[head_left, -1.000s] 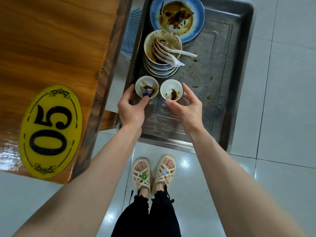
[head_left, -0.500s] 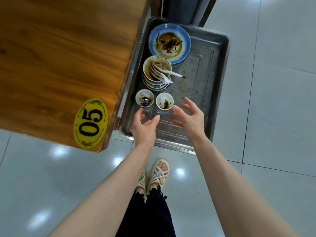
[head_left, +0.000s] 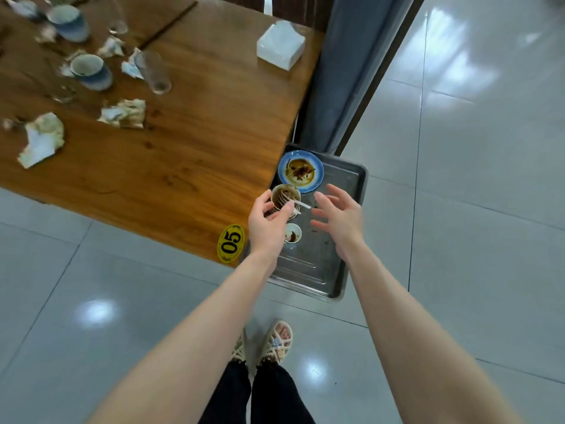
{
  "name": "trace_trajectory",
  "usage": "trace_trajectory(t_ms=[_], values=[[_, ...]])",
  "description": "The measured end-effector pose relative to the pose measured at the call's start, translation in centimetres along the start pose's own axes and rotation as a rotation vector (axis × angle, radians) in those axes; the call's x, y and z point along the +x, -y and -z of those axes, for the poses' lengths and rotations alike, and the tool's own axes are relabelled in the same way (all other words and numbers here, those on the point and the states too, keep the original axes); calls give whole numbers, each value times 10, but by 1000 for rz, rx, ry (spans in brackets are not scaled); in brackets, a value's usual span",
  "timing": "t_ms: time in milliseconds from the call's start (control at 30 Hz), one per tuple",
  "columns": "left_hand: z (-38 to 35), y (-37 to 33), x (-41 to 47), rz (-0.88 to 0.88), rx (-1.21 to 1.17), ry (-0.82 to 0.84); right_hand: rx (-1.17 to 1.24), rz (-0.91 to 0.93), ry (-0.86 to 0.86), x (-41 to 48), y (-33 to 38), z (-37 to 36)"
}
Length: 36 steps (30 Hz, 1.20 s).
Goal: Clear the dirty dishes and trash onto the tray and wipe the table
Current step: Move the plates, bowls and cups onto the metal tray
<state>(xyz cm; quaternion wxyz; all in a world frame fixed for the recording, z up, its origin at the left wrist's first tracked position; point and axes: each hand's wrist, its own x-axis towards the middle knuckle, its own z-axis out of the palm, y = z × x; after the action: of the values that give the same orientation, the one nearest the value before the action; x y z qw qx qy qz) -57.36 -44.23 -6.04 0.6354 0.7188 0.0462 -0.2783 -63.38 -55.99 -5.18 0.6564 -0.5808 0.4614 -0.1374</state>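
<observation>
Yellow oval plaque (head_left: 231,246) w/ black "05", approx. centre frame. White square stack of paper napkins (head_left: 280,45) top centre; grey hanging fabric (head_left: 342,71) just beside it. Glossy pale-grey tiled floor (head_left: 474,179) w/ light reflections.

Just past the fingers of your left hand (head_left: 268,228), the stacked bowls (head_left: 287,194) with spoons (head_left: 302,205) block the way, and the blue plate (head_left: 301,171) stands beyond them. A small cup (head_left: 294,234) sits between your thumbs. Below the fingers of your right hand (head_left: 341,220), the tray (head_left: 308,270) floor is open.
</observation>
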Motion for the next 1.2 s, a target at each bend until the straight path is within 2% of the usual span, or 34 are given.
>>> trace_trajectory(t_ms=[300, 900, 1200], values=[[87, -93, 20, -139, -15, -143, 5, 120, 100, -24, 89, -86], [345, -183, 155, -183, 52, -139, -1, 181, 85, -32, 146, -370], [403, -205, 229, -161, 39, -208, -22, 143, 104, 5, 160, -447]])
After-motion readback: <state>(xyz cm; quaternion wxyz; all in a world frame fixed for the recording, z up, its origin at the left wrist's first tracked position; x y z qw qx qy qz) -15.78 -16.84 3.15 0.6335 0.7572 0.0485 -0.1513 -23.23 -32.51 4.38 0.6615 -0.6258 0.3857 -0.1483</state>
